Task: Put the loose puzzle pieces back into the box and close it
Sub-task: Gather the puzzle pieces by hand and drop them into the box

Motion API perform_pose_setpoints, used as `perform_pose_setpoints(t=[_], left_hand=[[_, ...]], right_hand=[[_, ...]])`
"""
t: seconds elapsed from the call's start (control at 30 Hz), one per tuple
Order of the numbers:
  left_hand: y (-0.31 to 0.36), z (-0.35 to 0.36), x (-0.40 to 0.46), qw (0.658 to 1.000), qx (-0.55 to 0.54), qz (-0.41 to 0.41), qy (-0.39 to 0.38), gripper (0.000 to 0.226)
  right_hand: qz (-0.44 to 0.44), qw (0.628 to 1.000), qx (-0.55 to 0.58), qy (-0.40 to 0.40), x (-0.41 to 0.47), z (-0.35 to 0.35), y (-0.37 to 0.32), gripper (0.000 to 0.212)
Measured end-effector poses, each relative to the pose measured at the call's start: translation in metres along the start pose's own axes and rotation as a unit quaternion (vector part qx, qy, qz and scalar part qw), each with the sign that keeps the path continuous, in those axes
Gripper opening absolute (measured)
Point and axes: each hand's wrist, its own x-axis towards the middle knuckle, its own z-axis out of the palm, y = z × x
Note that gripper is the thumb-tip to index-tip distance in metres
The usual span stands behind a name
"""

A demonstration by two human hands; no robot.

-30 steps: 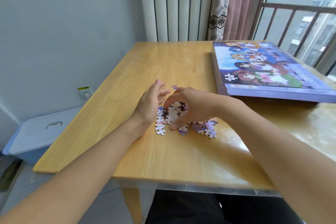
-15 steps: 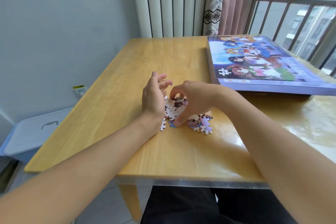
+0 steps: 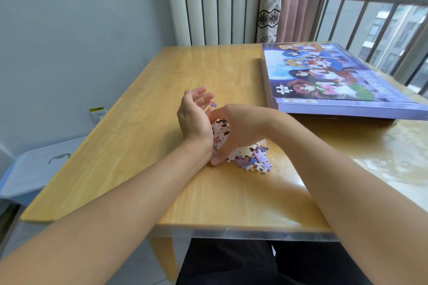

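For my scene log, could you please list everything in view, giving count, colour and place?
puzzle pieces: one heap, white and purple, near table centre, between the hands
stray piece: one, purple, just beyond the heap
puzzle box: one, purple with cartoon picture, table's far right
table: one, light wood
storage bin: one, white lid over blue, floor at left
wall socket: one, white, left wall
radiator: one, white, behind table
curtain: one, pink, at window
left hand: open, cupping the heap
right hand: curled over the heap

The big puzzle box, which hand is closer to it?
Right. The right hand cups the pile of puzzle pieces on the side toward the puzzle box. The left hand stands on the pile's far side, farther away.
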Motion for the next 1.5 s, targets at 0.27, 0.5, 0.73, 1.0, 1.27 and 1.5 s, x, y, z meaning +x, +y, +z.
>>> perform_pose_setpoints(t=[0.27, 0.5, 0.73, 1.0, 1.27, 1.5], left_hand=[[0.015, -0.02, 0.003, 0.997, 0.056, 0.047, -0.039, 0.037], [0.012, -0.026, 0.0, 0.979, 0.158, -0.002, -0.129, 0.033], [0.01, -0.026, 0.003, 0.98, 0.138, 0.012, -0.144, 0.027], [0.009, -0.025, 0.004, 0.977, 0.135, 0.015, -0.161, 0.025], [0.015, -0.016, 0.014, 0.966, 0.181, 0.038, -0.182, 0.021], [0.02, 0.035, 0.013, 0.705, 0.516, 0.286, -0.394, 0.071]], right_hand=[[0.0, 1.0, 0.012, 0.012, -0.001, 0.0, 0.001, 0.063], [0.002, 0.999, 0.048, 0.017, -0.003, -0.004, 0.008, 0.058], [0.019, 0.992, 0.126, 0.025, -0.006, -0.006, 0.016, 0.043], [0.019, 0.987, 0.149, 0.065, -0.009, -0.009, 0.017, 0.034], [0.069, 0.887, 0.424, 0.166, -0.03, -0.034, 0.034, 0.037], [0.109, 0.85, 0.485, 0.176, -0.08, -0.077, 0.058, 0.051]])
